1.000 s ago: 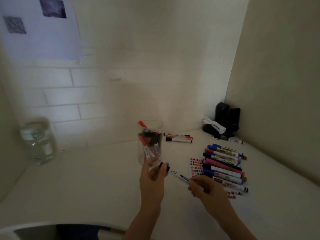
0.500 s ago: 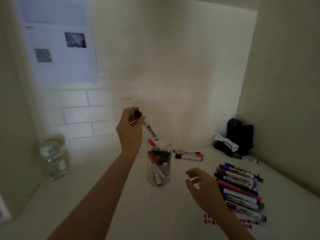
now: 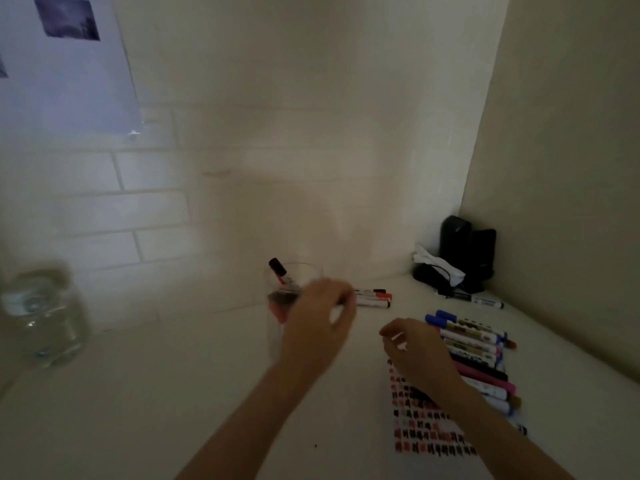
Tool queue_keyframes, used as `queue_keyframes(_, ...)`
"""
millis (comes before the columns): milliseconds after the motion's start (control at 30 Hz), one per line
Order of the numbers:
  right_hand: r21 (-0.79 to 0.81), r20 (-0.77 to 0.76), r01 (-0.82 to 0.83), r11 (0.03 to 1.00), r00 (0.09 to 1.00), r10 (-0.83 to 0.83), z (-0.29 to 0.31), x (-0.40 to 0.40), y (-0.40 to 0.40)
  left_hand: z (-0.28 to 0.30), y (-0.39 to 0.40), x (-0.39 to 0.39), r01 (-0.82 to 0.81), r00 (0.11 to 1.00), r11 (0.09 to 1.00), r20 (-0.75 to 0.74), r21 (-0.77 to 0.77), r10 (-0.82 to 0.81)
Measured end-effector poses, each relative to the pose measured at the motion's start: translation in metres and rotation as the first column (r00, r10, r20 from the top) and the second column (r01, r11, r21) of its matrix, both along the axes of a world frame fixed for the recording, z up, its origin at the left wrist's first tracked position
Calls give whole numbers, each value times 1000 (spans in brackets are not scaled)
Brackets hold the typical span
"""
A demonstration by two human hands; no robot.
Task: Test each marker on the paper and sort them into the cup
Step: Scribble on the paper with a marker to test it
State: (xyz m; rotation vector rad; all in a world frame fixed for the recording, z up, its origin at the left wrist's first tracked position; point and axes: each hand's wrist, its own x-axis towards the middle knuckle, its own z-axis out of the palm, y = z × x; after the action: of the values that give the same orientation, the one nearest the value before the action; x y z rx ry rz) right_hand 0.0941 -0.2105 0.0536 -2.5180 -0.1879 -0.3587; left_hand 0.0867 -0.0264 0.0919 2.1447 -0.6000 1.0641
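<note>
open table [image 3: 173, 393] left, cup [image 3: 277, 341] centre, marker row [image 3: 481, 355] right

Two bare forearms, no sleeves or jewellery

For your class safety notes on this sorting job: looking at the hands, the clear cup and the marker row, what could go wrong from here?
1. The left hand hangs right beside the clear cup, whose black-capped marker leans over the rim; a knock might tip it.
2. The right hand hovers over the marker row; a careless sweep could roll markers.
3. The water jar could spill if bumped.
</note>
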Motion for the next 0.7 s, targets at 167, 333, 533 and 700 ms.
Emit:
queue_keyframes(167,-192,-132,-20,981,991,-5,0,45,-7,-97,-23,-2,-1,786,990,-612,-143,-87)
queue_keyframes(333,-380,-232,-74,922,973,-17,-14,92,10,-105,-24,5,-95,779,975,-625,-200,-52)
queue_keyframes(533,-444,-314,-58,894,945,-95,-24,124,17,-117,-19,13,-120,784,970,-620,-212,-39)
queue_keyframes(700,-530,54,114,840,993,-101,-39,113,7,-115,-21,12,-122,801,968,-598,-218,-34)
